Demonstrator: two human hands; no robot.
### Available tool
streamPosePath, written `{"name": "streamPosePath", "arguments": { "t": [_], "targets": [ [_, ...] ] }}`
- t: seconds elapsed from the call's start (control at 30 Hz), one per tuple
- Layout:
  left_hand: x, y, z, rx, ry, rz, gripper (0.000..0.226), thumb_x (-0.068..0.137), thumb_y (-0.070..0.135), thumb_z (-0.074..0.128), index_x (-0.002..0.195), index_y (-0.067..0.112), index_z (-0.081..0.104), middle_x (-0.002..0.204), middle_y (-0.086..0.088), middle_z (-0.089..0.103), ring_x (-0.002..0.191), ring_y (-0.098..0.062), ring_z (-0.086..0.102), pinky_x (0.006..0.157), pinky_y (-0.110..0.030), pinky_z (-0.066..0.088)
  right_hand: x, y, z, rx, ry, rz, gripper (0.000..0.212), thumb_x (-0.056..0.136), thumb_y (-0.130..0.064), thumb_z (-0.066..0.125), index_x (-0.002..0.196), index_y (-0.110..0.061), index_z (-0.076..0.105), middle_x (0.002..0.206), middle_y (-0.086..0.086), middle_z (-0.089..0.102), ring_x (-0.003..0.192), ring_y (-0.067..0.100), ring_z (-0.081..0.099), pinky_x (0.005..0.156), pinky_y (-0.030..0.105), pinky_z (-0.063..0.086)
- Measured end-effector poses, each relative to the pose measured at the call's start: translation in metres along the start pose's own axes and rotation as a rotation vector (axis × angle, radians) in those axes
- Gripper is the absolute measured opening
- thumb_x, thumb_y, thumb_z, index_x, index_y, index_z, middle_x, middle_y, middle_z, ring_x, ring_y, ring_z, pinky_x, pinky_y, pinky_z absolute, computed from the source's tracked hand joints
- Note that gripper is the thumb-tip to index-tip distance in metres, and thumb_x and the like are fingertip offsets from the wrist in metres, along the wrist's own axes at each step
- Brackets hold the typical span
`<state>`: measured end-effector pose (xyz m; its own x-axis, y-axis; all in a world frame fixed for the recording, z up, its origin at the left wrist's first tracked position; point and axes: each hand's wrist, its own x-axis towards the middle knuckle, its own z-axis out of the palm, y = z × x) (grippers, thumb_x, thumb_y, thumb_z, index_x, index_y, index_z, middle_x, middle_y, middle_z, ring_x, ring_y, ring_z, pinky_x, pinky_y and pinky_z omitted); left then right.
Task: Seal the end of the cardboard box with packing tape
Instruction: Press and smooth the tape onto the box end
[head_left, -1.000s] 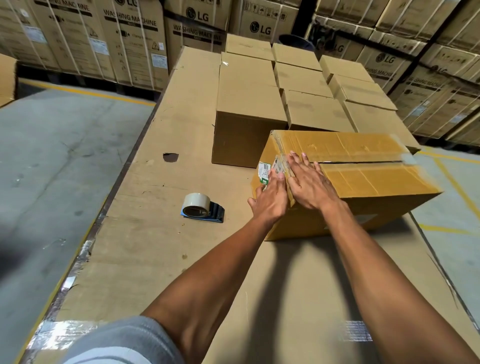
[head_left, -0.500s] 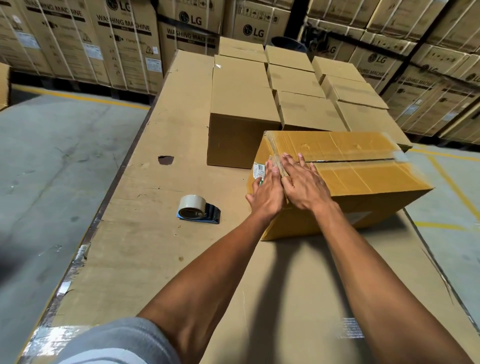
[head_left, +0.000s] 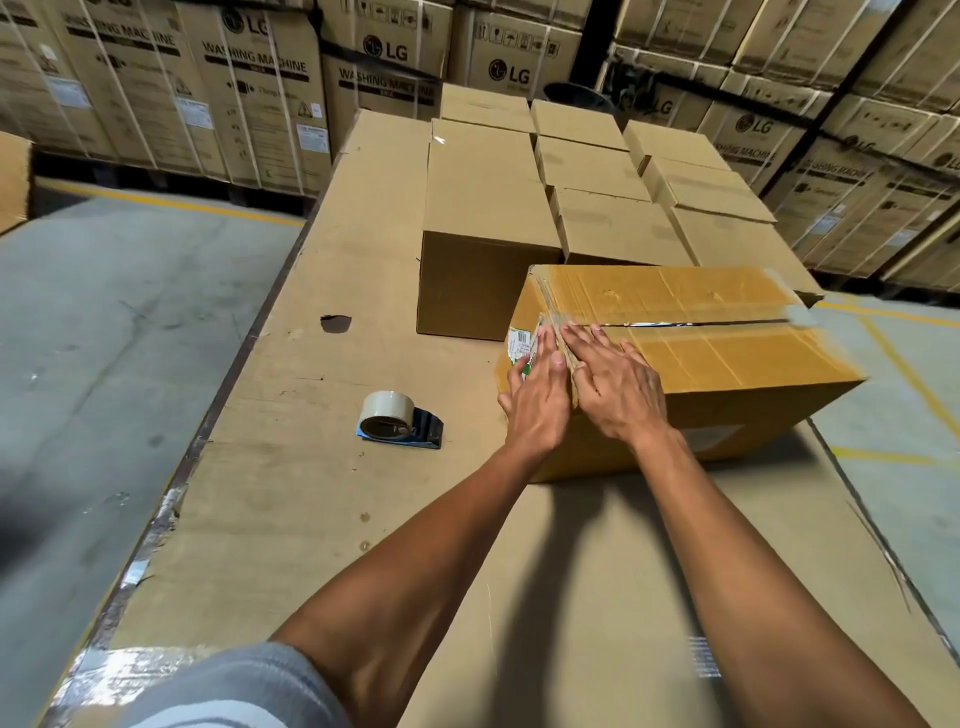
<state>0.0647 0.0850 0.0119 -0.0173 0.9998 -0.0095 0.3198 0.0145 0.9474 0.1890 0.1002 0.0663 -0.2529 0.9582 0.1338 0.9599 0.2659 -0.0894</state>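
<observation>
While both palms lie flat, left hand (head_left: 537, 402) and right hand (head_left: 618, 387) press box (head_left: 727, 358) end; tape dispenser (head_left: 397, 427) sits apart on table (head_left: 291, 467).

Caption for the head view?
Both hands press tape over the box end; tape roll lies beside.

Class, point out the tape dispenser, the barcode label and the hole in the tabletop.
Tape dispenser (head_left: 395, 423): head view, on the tape roll's side.
Barcode label (head_left: 521, 347): head view, on its white printed part, at the box's end.
Hole (head_left: 335, 323): head view, on its dark middle.
</observation>
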Motion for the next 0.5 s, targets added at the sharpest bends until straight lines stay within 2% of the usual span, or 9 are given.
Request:
{"name": "streamPosePath", "arguments": {
  "t": [0.17, 0.3, 0.37, 0.43, 0.5],
  "targets": [
    [-0.001, -0.008, 0.005, 0.071, -0.042, -0.052, 0.065, 0.111, 0.067, 0.005, 0.172, 0.048, 0.009, 0.178, 0.020, 0.024, 0.160, -0.017, 0.021, 0.121, -0.059, 0.014, 0.004, -0.006, 0.006, -0.020, 0.005, 0.051, 0.074, 0.097, -0.048, 0.017, 0.164, -0.023, 0.036, 0.169, 0.000, 0.038, 0.160, 0.021, 0.029, 0.131, 0.043, 0.019],
    [-0.001, -0.016, 0.006, 0.129, -0.080, -0.091, 0.078, 0.105, 0.074, -0.003, 0.171, 0.043, 0.026, 0.180, 0.018, 0.018, 0.162, -0.022, 0.020, 0.121, -0.061, 0.012, 0.006, -0.011, 0.009, -0.046, 0.022, 0.121, 0.081, 0.095, -0.049, 0.016, 0.162, -0.011, 0.038, 0.168, 0.011, 0.040, 0.159, 0.028, 0.032, 0.131, 0.044, 0.023],
    [-0.002, -0.015, 0.003, 0.131, -0.096, -0.136, 0.079, 0.106, 0.072, -0.003, 0.171, 0.039, 0.027, 0.179, 0.013, 0.024, 0.163, -0.023, 0.019, 0.123, -0.061, 0.011, 0.006, -0.011, 0.008, -0.054, 0.018, 0.152, 0.081, 0.095, -0.048, 0.019, 0.161, -0.005, 0.037, 0.168, 0.016, 0.039, 0.159, 0.030, 0.032, 0.131, 0.044, 0.023],
    [-0.003, -0.014, 0.000, 0.111, -0.076, -0.161, 0.074, 0.110, 0.066, 0.000, 0.172, 0.037, 0.027, 0.178, 0.009, 0.030, 0.163, -0.024, 0.019, 0.124, -0.059, 0.011, 0.006, -0.009, 0.007, -0.044, 0.003, 0.147, 0.082, 0.095, -0.048, 0.019, 0.164, -0.006, 0.030, 0.172, 0.015, 0.031, 0.161, 0.029, 0.026, 0.132, 0.045, 0.021],
    [-0.001, -0.010, -0.004, 0.082, -0.042, -0.135, 0.075, 0.109, 0.066, 0.000, 0.174, 0.035, 0.019, 0.178, 0.007, 0.029, 0.164, -0.025, 0.016, 0.124, -0.060, 0.013, 0.006, -0.006, 0.004, -0.040, -0.026, 0.103, 0.081, 0.095, -0.050, 0.016, 0.170, -0.017, 0.014, 0.177, 0.007, 0.012, 0.164, 0.024, 0.011, 0.133, 0.046, 0.014]
  ]
}}
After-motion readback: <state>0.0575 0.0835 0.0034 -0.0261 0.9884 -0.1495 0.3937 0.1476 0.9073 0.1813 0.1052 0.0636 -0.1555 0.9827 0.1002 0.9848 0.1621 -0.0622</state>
